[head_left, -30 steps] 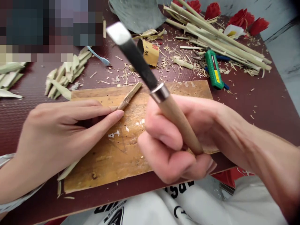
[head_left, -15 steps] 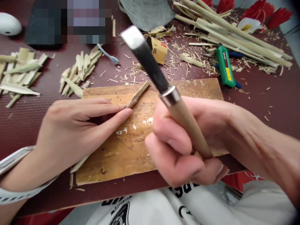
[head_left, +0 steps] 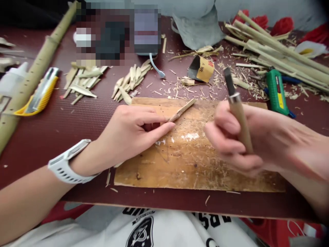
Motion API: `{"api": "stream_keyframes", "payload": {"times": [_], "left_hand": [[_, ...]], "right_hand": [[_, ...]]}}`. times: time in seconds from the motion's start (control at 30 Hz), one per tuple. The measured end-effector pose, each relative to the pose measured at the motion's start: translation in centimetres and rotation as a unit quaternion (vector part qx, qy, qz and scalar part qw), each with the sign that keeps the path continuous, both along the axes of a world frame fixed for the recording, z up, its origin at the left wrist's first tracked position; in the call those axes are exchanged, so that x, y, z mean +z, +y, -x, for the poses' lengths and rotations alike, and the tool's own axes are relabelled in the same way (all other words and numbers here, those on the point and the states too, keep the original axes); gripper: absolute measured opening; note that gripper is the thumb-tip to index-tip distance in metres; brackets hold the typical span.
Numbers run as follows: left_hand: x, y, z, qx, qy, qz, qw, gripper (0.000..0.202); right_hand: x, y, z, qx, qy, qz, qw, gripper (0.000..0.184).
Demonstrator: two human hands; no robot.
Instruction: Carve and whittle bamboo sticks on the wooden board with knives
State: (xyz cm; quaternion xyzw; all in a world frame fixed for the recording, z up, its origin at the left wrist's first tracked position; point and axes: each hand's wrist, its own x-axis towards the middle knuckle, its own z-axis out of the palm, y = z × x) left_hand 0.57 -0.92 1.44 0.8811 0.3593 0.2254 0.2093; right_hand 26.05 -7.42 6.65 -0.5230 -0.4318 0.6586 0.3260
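Note:
My left hand (head_left: 144, 133) pinches a thin strip of bamboo (head_left: 183, 109) between thumb and fingers, its free end slanting up and to the right over a worn wooden board (head_left: 180, 168). The strip's near end is hidden by the hand. Raised above the board's right side, my right hand (head_left: 231, 140) is closed around the wooden handle of a chisel (head_left: 241, 120). The chisel's dark flat blade points up, apart from the bamboo.
Split bamboo pieces lie in two piles (head_left: 84, 82), (head_left: 133, 80). A yellow cutter (head_left: 41, 92) and a long bamboo stalk (head_left: 43, 56) lie left. A green-handled tool (head_left: 277, 92), bamboo lengths (head_left: 280, 55) and shavings are at right. A phone (head_left: 147, 31) stands behind.
The chisel and my right hand have moved away from the camera and to the right. The view has shifted, bringing the stalk and yellow cutter into sight. My left hand keeps its pinch.

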Motion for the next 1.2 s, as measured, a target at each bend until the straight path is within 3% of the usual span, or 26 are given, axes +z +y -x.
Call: {"api": "stream_keyframes", "payload": {"times": [0.03, 0.1, 0.23, 0.33, 0.4, 0.5, 0.8, 1.03, 1.2], "left_hand": [[-0.1, 0.1, 0.2, -0.001, 0.007, 0.0, 1.0, 0.025], [-0.2, 0.4, 0.5, -0.001, 0.016, -0.012, 1.0, 0.021], [-0.2, 0.9, 1.0, -0.013, 0.031, -0.058, 0.998, 0.022], [-0.2, 0.9, 1.2, -0.013, 0.061, -0.085, 0.994, 0.025], [-0.3, 0.9, 1.2, -0.008, 0.081, -0.105, 0.991, 0.028], [-0.6, 0.9, 1.2, -0.019, 0.104, -0.129, 0.986, 0.031], [-1.1, 1.3, 1.0, -0.063, 0.088, -0.159, 0.981, 0.028], [-1.5, 0.9, 0.7, -0.05, 0.055, -0.147, 0.986, 0.024], [-1.5, 0.6, 0.5, -0.06, 0.041, -0.152, 0.986, 0.026]], "right_hand": [[-0.7, 0.4, -0.3, 0.052, 0.039, 0.021, 0.998, 0.033], [-2.0, 1.0, -0.7, 0.039, 0.062, 0.024, 0.997, 0.024], [-4.0, 1.5, -0.8, -0.038, -0.068, -0.145, 0.986, 0.019], [-4.8, 1.5, -0.8, -0.045, -0.248, -0.283, 0.925, 0.019], [-5.1, 1.4, -0.8, -0.024, -0.322, -0.332, 0.886, 0.021], [-5.4, 1.2, -0.9, 0.006, -0.353, -0.354, 0.866, 0.025], [-5.9, 0.7, -0.6, 0.012, -0.353, -0.36, 0.863, 0.031], [-6.5, 0.6, -0.6, 0.009, -0.384, -0.448, 0.807, 0.028], [-6.4, 0.5, -0.4, 0.006, -0.392, -0.469, 0.791, 0.026]]}}
